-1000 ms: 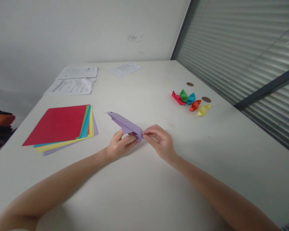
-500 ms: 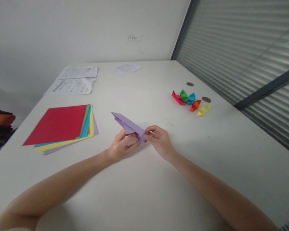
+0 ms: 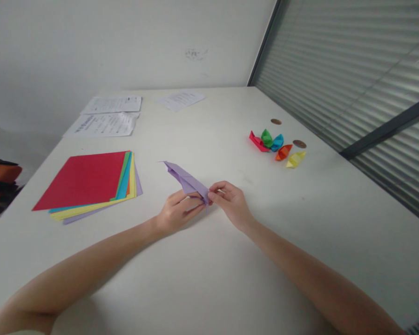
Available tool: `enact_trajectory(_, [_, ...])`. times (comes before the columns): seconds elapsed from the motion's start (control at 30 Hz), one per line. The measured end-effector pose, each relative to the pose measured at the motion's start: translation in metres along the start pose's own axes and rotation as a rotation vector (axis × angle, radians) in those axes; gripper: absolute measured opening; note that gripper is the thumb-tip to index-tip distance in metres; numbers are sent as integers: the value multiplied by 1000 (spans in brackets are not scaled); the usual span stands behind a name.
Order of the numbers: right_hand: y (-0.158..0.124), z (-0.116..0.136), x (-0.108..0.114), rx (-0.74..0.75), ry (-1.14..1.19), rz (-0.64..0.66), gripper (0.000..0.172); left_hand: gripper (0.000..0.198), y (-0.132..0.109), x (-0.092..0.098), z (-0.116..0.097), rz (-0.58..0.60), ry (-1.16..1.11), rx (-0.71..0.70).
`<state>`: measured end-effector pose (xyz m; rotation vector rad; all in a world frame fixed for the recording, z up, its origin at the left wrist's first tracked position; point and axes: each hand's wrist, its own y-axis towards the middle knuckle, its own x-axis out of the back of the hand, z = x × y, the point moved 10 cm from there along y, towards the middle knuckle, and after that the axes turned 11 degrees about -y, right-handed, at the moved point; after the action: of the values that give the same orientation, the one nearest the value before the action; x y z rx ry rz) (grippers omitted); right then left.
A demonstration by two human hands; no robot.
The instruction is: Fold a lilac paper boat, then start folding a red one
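Head view, at the dial's centre: one folded purple paper (image 3: 185, 178), held over the table (image 3: 209, 274), pointing toward 10 o'clock. Clamped from 7 by fingers of the left hand (image 3: 175, 211); pinched at its right end from 4 between thumb and forefinger of the right hand (image 3: 233, 203). Counted between 2 and 3: five small boats (image 3: 277, 143), one each red, green, blue, orange, yellow; near them, two brown discs (image 3: 299, 144). At 9, one fanned stack (image 3: 87, 181) of coloured sheets; at 10, two printed pages (image 3: 103, 124); at 12, a third page (image 3: 183, 99). Partly hidden behind fingers: the paper's underside.
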<state>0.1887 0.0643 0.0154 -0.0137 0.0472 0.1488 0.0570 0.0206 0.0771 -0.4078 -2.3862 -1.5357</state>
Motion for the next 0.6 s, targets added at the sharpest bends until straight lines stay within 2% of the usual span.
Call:
enact_trajectory(0.3, [-3, 7, -5, 120, -76, 48, 36, 17, 0, -3, -2, 11, 25, -9])
enact_trajectory(0.43, [-4, 14, 0, 177, -180, 21, 27, 22, 4, 0, -3, 0, 41, -17])
enact_trajectory(0.6, [-7, 26, -6, 260, -294, 43, 25, 24, 7, -9, -8, 127, 89, -69])
